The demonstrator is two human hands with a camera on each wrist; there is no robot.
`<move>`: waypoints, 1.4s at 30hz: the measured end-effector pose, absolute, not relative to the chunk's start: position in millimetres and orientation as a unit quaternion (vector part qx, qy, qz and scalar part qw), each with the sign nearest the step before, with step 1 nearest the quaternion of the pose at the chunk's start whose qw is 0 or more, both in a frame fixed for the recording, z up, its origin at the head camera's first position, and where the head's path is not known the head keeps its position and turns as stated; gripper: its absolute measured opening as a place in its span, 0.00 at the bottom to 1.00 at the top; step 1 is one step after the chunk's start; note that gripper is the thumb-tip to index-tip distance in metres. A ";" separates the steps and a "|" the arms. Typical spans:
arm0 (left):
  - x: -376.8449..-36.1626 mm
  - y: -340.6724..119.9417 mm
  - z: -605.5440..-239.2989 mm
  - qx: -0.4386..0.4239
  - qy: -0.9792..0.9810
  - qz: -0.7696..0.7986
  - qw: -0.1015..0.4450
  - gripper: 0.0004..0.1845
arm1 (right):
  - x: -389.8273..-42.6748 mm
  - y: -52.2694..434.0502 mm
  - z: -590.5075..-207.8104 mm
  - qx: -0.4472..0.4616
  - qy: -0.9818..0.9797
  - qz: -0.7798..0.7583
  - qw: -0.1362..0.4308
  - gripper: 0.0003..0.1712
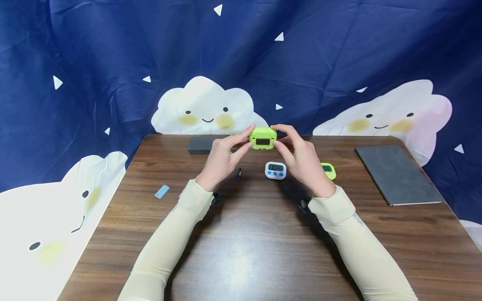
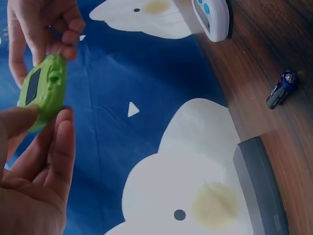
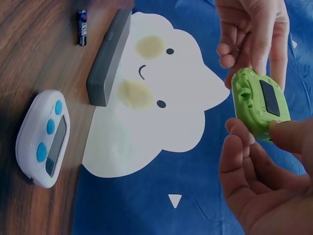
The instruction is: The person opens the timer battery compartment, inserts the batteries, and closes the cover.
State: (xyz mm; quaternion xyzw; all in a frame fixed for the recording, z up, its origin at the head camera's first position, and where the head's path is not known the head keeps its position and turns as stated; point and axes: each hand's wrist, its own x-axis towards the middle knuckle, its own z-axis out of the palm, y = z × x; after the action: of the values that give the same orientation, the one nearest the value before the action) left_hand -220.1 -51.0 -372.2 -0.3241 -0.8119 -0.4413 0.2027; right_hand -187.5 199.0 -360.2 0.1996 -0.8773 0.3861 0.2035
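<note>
Small blue eraser (image 1: 162,192) lying way off at the left of the wooden counter (image 1: 241,251), dark grey block (image 1: 203,144) at the far edge. Left hand (image 1: 222,161) raised, grip pinching the left side of a green digital timer (image 1: 262,138) held up above the counter. Little battery (image 1: 239,174) flat on the wood below, white timer with blue buttons (image 1: 275,170) just beside. Right hand (image 1: 301,161) pinching the timer's other side. Second green timer (image 1: 328,170) half hidden behind that wrist, grey notebook (image 1: 397,174) far right.
</note>
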 end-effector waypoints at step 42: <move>-223.7 -69.7 -367.6 -0.322 -0.798 -0.502 0.090 0.26 | -190.4 213.7 -352.0 0.179 -0.847 0.495 0.076 0.35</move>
State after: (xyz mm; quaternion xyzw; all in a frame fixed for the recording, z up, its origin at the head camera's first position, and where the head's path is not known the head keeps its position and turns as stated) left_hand -223.7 -69.7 -367.6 -0.3216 -0.7977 -0.5022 0.0899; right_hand -190.4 213.7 -352.0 0.1790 -0.8469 0.4950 0.0758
